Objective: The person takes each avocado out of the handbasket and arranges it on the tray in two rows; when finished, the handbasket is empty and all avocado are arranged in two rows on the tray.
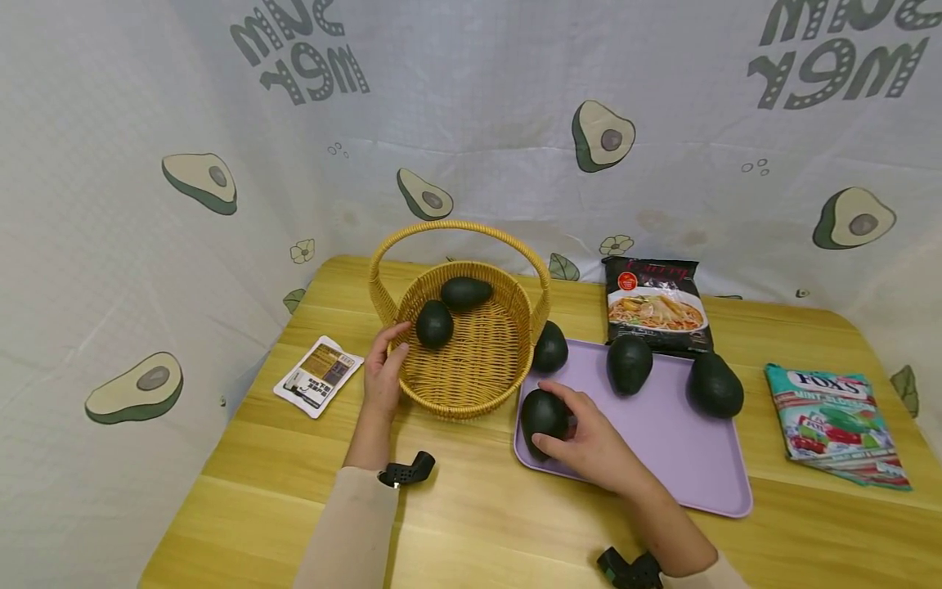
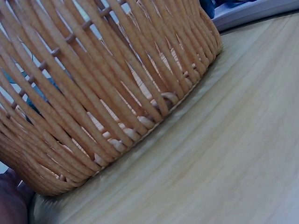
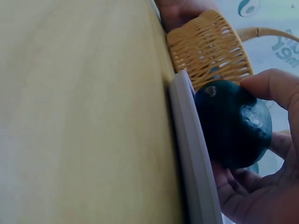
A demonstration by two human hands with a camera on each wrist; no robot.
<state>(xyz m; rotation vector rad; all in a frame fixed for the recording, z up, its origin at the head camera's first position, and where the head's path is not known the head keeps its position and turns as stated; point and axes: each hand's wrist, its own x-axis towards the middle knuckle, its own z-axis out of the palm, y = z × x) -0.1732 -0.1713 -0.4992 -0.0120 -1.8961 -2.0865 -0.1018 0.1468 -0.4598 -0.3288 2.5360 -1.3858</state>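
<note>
My right hand (image 1: 589,442) grips a dark green avocado (image 1: 543,419) over the front left corner of a lilac tray (image 1: 677,466), thumb and fingers around its sides. In the right wrist view the avocado (image 3: 231,123) is just beyond the tray's rim (image 3: 194,144); whether it touches the tray is hidden. My left hand (image 1: 383,376) rests against the left outer side of a yellow wicker basket (image 1: 471,376), fingers fairly straight. Two avocados (image 1: 435,324) lie inside the basket. The left wrist view shows the woven wall (image 2: 112,84) close up, with part of the hand at the lower left.
Along the tray's far side lie three more avocados (image 1: 629,365), one partly behind the basket's rim. A black noodle packet (image 1: 655,303) lies behind the tray, a candy bag (image 1: 839,425) to its right. Left of the basket is a white sachet (image 1: 318,376). The basket's handle (image 1: 459,226) stands upright.
</note>
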